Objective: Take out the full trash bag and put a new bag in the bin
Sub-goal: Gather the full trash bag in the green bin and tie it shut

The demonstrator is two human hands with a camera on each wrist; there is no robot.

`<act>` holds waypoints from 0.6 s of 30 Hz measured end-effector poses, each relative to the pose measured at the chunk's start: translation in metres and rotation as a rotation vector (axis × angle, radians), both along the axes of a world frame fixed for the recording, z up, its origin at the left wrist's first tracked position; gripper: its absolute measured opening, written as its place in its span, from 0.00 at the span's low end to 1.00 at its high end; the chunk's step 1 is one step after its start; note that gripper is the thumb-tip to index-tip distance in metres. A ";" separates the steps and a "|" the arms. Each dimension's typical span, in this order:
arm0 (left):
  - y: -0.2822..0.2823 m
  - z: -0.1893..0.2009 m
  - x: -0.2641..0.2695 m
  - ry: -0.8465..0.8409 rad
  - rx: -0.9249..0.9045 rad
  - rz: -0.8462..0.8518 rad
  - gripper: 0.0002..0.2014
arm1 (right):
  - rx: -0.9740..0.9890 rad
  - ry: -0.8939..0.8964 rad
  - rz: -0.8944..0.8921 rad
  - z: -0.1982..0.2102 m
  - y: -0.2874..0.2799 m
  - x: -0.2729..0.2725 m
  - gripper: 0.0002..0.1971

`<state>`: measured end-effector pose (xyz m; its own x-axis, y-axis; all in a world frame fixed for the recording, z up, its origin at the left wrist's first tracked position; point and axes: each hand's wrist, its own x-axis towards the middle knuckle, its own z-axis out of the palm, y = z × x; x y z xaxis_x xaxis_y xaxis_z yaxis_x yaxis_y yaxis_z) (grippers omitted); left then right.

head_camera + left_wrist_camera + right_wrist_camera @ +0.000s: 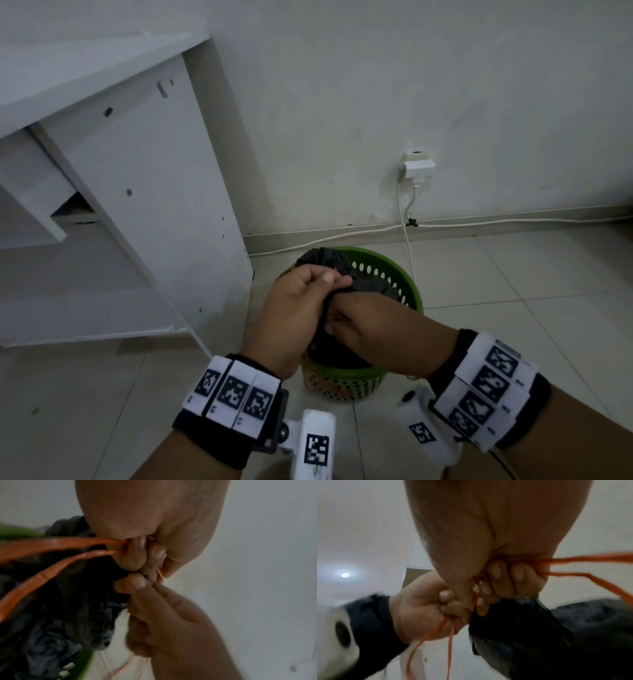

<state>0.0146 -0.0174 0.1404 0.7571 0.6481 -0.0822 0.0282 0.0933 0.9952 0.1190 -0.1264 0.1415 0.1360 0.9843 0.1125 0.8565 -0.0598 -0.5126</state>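
Both forearms reach forward, wrists banded, knuckles nearly meeting. The left hand [301,291] is fisted, thumb pressed on its forefinger; the right hand [370,329] curls beside it. Each seems to pinch thin orange plastic drawstrings [583,559], though blur hides details.

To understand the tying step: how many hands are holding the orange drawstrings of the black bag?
2. The left hand grips the orange drawstrings above the black bag; the right hand grips them beside it, over the green bin.
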 end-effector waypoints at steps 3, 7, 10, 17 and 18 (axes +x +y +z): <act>0.005 -0.010 -0.007 0.016 0.134 -0.081 0.16 | -0.020 -0.081 0.010 0.023 -0.002 0.008 0.10; 0.001 -0.009 -0.012 -0.018 0.345 -0.229 0.25 | -0.063 -0.193 0.001 0.063 -0.005 0.024 0.08; 0.001 0.000 -0.008 -0.046 0.522 -0.226 0.20 | -0.112 -0.301 0.050 0.082 -0.004 0.032 0.07; 0.018 0.016 -0.002 -0.045 0.758 -0.170 0.04 | 0.087 0.346 -0.096 0.074 0.000 0.047 0.09; 0.018 0.017 -0.001 -0.033 0.799 -0.157 0.03 | 0.119 0.514 -0.109 0.068 0.001 0.042 0.10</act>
<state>0.0139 0.0006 0.1571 0.8381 0.3872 0.3842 -0.0491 -0.6480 0.7601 0.1612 -0.1255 0.2091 0.3039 0.9458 0.1144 0.4850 -0.0502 -0.8731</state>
